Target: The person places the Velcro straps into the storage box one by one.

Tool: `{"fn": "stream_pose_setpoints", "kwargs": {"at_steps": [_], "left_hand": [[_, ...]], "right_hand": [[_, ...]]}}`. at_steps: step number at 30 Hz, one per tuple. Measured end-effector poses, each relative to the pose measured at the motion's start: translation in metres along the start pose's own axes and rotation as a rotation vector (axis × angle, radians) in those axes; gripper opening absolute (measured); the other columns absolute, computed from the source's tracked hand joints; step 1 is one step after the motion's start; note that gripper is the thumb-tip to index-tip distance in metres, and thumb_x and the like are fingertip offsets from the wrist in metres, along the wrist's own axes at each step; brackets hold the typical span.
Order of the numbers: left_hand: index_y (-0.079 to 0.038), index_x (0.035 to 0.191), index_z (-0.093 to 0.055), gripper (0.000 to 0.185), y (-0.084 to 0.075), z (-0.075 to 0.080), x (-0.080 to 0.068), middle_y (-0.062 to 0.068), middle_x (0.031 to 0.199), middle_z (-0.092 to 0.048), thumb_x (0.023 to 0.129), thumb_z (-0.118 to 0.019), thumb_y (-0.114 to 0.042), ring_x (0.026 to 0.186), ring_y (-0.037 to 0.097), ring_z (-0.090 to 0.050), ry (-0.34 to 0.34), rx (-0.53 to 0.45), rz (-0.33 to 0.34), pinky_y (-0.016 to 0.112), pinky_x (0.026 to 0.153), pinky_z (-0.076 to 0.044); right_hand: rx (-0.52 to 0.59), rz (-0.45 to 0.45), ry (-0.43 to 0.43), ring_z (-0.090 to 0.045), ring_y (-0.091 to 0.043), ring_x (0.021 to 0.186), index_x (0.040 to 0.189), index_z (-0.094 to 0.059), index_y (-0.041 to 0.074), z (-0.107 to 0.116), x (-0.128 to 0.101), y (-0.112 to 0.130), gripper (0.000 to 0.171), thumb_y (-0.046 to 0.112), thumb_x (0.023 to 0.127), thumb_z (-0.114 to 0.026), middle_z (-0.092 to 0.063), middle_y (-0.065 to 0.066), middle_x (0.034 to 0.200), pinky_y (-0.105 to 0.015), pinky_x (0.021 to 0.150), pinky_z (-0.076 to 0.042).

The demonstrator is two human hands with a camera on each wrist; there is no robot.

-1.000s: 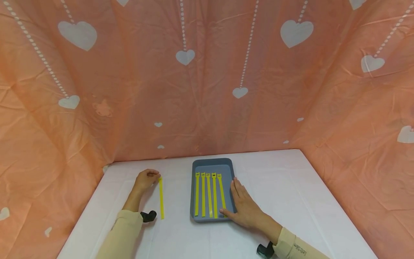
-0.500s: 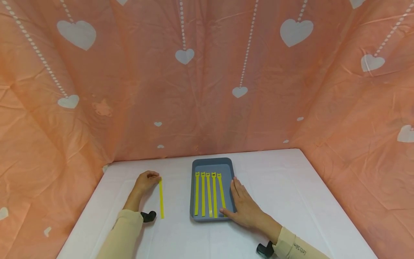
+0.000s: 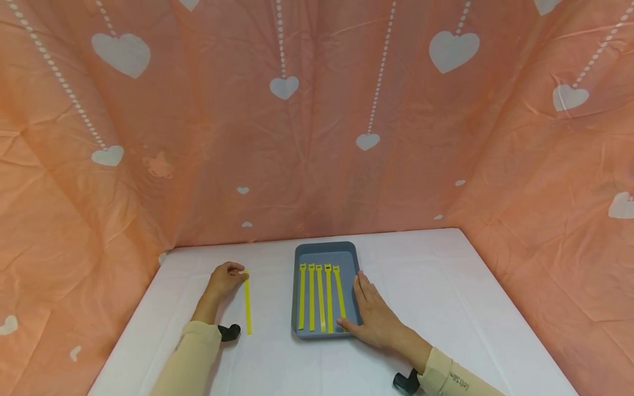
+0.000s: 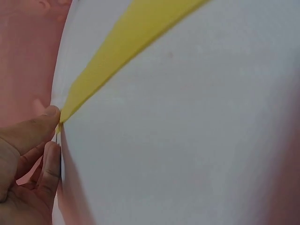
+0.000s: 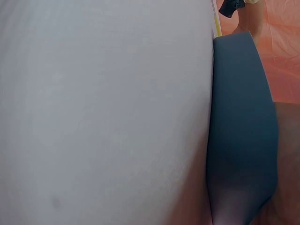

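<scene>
Yellow strap (image 3: 247,303) lay flat and straight on the white bench (image 3: 446,297), well to the left of the tray, running from near the bench's front edge toward the backdrop. Its far end was pinched between thumb and fingertips (image 4: 52,115) of the left hand (image 3: 225,278), whose grip was narrow and closed on that tip, as the left wrist view showed; the rest of the strap rested on the bench surface. Just beside the strap's near end sat a small black piece (image 3: 229,331) at the left wrist, below a cream sleeve (image 3: 193,357). To the right stood a grey-blue rectangular tray (image 3: 324,249), and inside it five more yellow straps (image 3: 320,297) lay side by side, parallel, with their shaped heads toward the backdrop. The right hand (image 3: 376,316) rested flat against the tray's right rim, fingers straight and relaxed along it and the thumb touching the tray's near right corner; its grip was wide and held nothing. In the right wrist view the tray's dark wall (image 5: 241,117) filled the right of the frame against the white bench. An orange curtain (image 3: 317,121) printed with white hearts enclosed the bench behind and on both sides.
</scene>
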State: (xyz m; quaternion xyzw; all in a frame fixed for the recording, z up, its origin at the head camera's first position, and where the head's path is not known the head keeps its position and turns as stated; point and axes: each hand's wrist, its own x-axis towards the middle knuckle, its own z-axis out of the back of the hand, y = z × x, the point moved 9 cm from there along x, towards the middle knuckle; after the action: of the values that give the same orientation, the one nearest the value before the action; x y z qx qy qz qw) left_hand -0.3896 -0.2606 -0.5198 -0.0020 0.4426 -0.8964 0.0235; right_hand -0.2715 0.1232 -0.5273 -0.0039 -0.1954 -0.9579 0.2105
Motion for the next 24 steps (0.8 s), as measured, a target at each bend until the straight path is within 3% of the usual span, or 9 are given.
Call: {"fn": "stream_pose_setpoints", "kwargs": {"at_steps": [11,19,24], "left_hand": [[0.013,0.109,-0.07,0.027,-0.0056,0.0009,0.0012,0.018,0.095,-0.065,0.092,-0.08,-0.006,0.092,0.03,-0.063,-0.024,0.074,-0.042,0.031,0.08,-0.049],[0.013,0.108,-0.07,0.024,-0.0069,-0.0015,-0.0002,0.021,0.098,-0.066,0.094,-0.079,-0.004,0.094,0.033,-0.066,-0.001,0.07,-0.019,0.029,0.077,-0.05],[0.014,0.106,-0.072,0.022,-0.0072,-0.0032,0.0,0.021,0.097,-0.068,0.095,-0.077,-0.005,0.089,0.027,-0.066,0.006,0.079,-0.023,0.027,0.075,-0.05]], "right_hand": [[0.002,-0.004,0.005,-0.008,-0.039,0.165,0.167,-0.013,-0.011,-0.0001,-0.0007,0.0,0.111,0.067,0.102,-0.06,-0.005,-0.028,0.177,-0.052,0.133,-0.017],[-0.001,-0.007,0.008,-0.008,-0.039,0.166,0.167,-0.013,-0.011,-0.0002,-0.0009,0.0004,0.111,0.067,0.102,-0.06,-0.005,-0.027,0.177,-0.052,0.133,-0.017],[-0.001,-0.007,0.004,-0.009,-0.039,0.165,0.167,-0.014,-0.011,0.0002,-0.0009,0.0007,0.111,0.065,0.102,-0.062,-0.005,-0.028,0.177,-0.052,0.133,-0.018]]}}
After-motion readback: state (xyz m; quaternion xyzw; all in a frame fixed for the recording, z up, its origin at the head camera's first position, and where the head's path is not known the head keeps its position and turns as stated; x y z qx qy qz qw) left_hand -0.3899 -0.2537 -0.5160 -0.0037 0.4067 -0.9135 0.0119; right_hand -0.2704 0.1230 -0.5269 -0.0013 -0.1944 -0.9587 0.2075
